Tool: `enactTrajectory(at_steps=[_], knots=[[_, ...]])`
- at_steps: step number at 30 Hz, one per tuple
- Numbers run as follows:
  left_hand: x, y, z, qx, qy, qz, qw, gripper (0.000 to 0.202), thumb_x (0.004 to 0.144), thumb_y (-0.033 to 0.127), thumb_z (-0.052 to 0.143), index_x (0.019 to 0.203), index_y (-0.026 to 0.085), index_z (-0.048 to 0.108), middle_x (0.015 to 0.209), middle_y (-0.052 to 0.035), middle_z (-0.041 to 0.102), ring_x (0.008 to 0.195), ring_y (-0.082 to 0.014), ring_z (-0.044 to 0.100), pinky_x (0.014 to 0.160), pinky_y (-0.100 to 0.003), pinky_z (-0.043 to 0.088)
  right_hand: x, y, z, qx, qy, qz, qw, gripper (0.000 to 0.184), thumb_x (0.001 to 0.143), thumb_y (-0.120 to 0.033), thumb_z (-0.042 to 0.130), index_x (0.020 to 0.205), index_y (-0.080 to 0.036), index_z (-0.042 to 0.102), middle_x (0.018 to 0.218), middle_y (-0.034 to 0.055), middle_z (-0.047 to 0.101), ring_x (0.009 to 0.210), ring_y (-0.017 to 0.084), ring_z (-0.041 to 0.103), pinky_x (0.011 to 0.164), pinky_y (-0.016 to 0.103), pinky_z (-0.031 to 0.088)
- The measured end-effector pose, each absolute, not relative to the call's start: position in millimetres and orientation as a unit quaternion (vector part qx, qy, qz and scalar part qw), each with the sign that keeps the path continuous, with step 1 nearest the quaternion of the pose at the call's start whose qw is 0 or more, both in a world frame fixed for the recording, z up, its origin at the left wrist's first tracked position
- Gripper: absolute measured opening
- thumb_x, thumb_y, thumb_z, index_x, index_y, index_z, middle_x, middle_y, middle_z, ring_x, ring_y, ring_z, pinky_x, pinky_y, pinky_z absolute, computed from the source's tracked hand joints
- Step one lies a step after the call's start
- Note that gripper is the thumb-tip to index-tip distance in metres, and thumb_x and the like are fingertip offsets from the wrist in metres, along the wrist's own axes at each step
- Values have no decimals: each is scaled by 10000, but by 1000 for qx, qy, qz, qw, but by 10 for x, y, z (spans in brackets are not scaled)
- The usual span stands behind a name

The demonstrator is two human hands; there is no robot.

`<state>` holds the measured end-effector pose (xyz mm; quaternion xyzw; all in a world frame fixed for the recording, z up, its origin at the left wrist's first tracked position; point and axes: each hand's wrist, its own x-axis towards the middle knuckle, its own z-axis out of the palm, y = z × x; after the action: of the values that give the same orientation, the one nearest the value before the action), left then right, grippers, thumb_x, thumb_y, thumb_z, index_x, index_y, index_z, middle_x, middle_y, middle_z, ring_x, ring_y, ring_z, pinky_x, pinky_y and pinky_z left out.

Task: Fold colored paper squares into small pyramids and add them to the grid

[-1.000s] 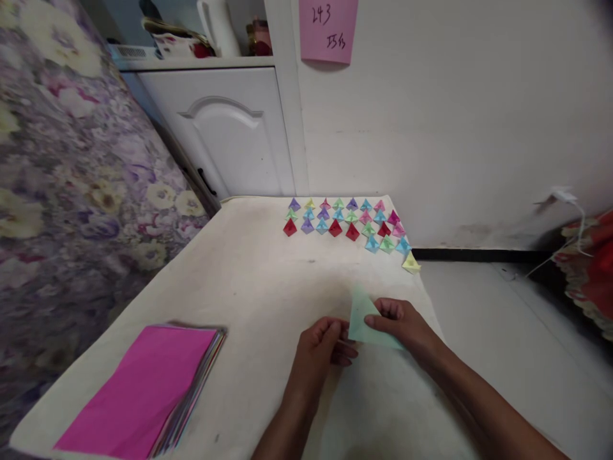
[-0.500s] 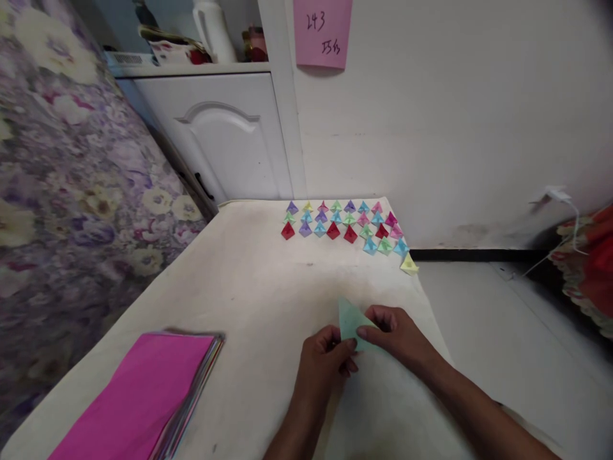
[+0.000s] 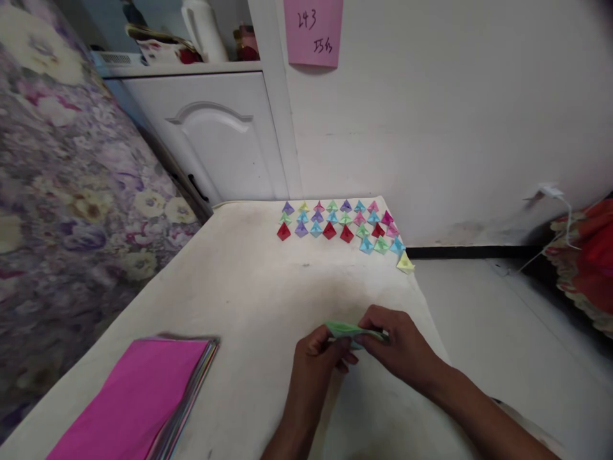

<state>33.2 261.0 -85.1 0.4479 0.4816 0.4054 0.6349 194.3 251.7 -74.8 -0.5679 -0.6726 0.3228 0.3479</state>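
A folded light green paper (image 3: 345, 329) is pinched between both hands just above the white table (image 3: 249, 287). My left hand (image 3: 320, 358) grips its left end with thumb and fingers closed. My right hand (image 3: 400, 345) closes on its right end. The paper lies almost edge-on to the camera, so its shape is hard to read. Rows of several small folded paper pyramids (image 3: 342, 223) in red, purple, blue, green, pink and yellow sit at the table's far right corner.
A stack of coloured paper sheets (image 3: 143, 399), magenta on top, lies at the near left. A floral cloth (image 3: 57, 191) hangs along the left. A white cabinet (image 3: 215, 137) and wall with a pink note (image 3: 313, 32) stand behind; the floor drops off right of the table.
The green paper has turned from an upright triangle to nearly flat and edge-on. Both hands have closed in around it and shifted slightly left.
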Motion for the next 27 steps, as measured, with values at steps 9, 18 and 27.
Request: enactTrajectory(at_steps=[9, 18, 27], knots=[[260, 2642, -766, 449, 462, 430, 632, 141, 747, 265, 634, 678, 143, 621, 508, -5, 609, 478, -98, 498, 479, -192, 393, 1945, 2489, -748, -577, -659, 352, 330, 74, 726, -171, 576, 661, -203, 564, 637, -29, 567, 606, 123, 509, 538, 228, 349], [197, 2636, -815, 403, 459, 443, 656, 168, 756, 313, 640, 722, 160, 581, 441, 40, 542, 425, -73, 437, 429, -168, 323, 1938, 2502, -752, -560, -618, 455, 313, 74, 700, -173, 578, 635, -177, 542, 599, -41, 517, 575, 101, 454, 535, 211, 341], [146, 2644, -836, 448, 473, 427, 627, 164, 741, 319, 651, 789, 170, 603, 538, 58, 502, 494, -67, 404, 468, -167, 306, 1932, 2509, -735, -543, -609, 479, 323, 57, 702, -156, 576, 653, -165, 548, 588, -50, 489, 566, 89, 429, 522, 201, 324]])
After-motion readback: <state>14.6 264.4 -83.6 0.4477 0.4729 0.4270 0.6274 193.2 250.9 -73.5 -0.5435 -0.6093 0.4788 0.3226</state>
